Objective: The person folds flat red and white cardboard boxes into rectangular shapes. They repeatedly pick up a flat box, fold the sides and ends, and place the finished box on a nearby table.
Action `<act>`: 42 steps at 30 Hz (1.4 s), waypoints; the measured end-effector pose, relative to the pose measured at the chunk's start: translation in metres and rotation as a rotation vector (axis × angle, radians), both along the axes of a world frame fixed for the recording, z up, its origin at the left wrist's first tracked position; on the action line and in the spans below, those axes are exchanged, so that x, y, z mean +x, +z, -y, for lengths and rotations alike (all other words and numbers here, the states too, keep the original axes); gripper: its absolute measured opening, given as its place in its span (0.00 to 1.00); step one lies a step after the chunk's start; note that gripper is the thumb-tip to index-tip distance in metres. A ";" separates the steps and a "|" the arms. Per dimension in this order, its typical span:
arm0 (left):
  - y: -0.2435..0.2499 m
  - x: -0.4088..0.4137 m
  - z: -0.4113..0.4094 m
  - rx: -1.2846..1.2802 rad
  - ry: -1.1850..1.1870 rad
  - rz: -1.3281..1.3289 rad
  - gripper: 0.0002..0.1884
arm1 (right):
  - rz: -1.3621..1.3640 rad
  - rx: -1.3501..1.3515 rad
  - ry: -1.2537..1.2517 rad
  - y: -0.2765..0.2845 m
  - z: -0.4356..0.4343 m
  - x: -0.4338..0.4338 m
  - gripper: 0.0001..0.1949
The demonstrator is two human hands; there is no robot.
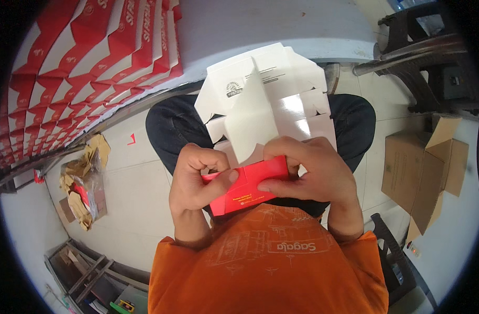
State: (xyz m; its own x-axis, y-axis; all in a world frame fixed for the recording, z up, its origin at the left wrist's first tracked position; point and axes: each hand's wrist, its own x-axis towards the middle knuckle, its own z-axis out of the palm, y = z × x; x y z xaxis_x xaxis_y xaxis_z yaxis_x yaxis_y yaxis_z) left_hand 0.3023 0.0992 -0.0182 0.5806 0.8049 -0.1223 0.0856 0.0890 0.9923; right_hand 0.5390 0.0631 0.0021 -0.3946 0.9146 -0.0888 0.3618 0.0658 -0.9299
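Observation:
A partly folded cardboard food box (243, 117), white and printed inside, lies across my lap with its far end toward the table edge. Its near end is a red wall (247, 186) bearing small printed writing, raised toward my body. My left hand (204, 178) grips the left part of this wall, thumb on the red face and fingers curled behind it. On the right part, my right hand (310, 168) pinches the same wall, thumb in front. A white inner panel stands up along the box's middle. The fingertips behind the wall are partly hidden.
Stacked red-and-white folded boxes (86, 59) fill the left of the grey table (263, 23). An opened brown carton (416, 172) is at right, near dark plastic stools (412, 74). Torn brown packaging (84, 184) and a red scrap (132, 139) lie on the tiled floor at left.

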 end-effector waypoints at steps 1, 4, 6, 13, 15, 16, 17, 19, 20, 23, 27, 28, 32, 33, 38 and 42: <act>-0.002 -0.002 0.000 -0.001 -0.003 0.019 0.13 | 0.007 0.027 -0.121 -0.003 0.001 -0.005 0.18; -0.008 -0.004 0.001 0.021 -0.008 0.083 0.12 | 0.062 0.030 -0.440 -0.003 0.000 -0.013 0.15; -0.006 0.000 -0.003 0.068 -0.023 0.122 0.10 | 0.006 0.051 -0.223 -0.003 0.002 -0.015 0.15; -0.010 0.005 -0.012 -0.003 -0.136 0.155 0.08 | 0.053 0.043 -0.414 -0.006 0.005 -0.010 0.17; -0.006 0.008 -0.011 0.018 -0.137 0.162 0.09 | 0.007 0.019 -0.365 -0.007 0.004 -0.010 0.17; -0.005 0.009 -0.011 0.028 -0.138 0.164 0.09 | 0.039 0.058 -0.256 -0.008 0.004 -0.009 0.19; -0.007 0.008 -0.012 0.053 -0.149 0.204 0.08 | 0.071 0.096 -0.147 -0.009 0.005 -0.005 0.21; -0.013 0.004 -0.013 0.103 -0.168 0.278 0.07 | 0.130 0.171 0.073 -0.011 0.007 0.003 0.26; -0.010 0.007 -0.011 0.192 -0.107 0.272 0.07 | 0.295 0.211 0.086 -0.008 0.008 0.005 0.36; 0.008 0.001 -0.004 0.323 -0.019 0.133 0.08 | 0.386 0.348 -0.182 -0.017 0.005 0.049 0.43; 0.016 -0.032 -0.008 0.191 -0.182 -0.121 0.13 | 0.676 0.578 -0.363 0.028 0.003 0.058 0.43; 0.019 -0.014 -0.004 0.213 -0.228 -0.056 0.15 | 0.661 0.615 -0.337 0.032 0.004 0.046 0.42; 0.027 0.032 0.007 0.132 -0.264 0.175 0.22 | 0.313 0.526 -0.145 0.020 0.007 0.018 0.33; 0.030 0.037 0.009 0.117 -0.285 0.200 0.23 | 0.243 0.526 -0.190 0.016 0.009 0.021 0.28; 0.016 0.033 0.015 0.139 -0.438 -0.024 0.22 | 0.184 0.512 -0.130 0.024 0.016 0.023 0.21; 0.016 0.035 0.015 0.049 -0.403 -0.039 0.16 | -0.107 0.440 -0.081 0.015 0.025 0.017 0.15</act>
